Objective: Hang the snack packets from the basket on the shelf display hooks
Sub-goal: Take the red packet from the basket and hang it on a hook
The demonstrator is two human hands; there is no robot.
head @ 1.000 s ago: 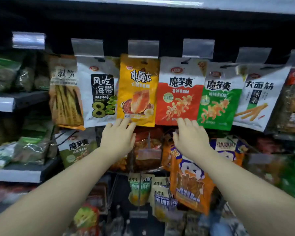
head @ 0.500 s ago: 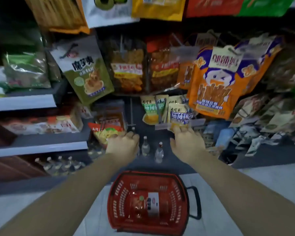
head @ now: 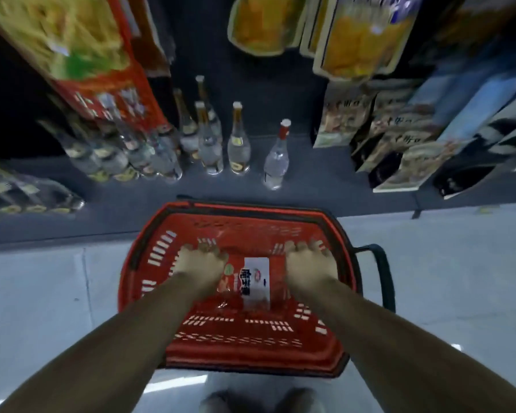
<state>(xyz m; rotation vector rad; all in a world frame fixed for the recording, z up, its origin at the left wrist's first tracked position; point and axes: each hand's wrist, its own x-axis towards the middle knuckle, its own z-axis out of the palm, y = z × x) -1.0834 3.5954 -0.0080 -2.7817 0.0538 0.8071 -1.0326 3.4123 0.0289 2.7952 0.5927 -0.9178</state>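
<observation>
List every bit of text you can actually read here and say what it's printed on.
None reads for certain.
Red snack packet in the red basket: dark characters on its white panel, blurred.
Bottles on the low shelf: labels too small.
Hanging packets and stacked bags: print smeared by motion.

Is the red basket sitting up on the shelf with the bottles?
No, the red basket sits on the pale floor in front of the shelf where the bottles stand.

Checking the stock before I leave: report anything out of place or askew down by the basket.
One clear bottle with a red cap stands apart from the other bottles on the bottom shelf, closer to its edge. Nothing looks spilled or damaged; blur hides detail.
</observation>
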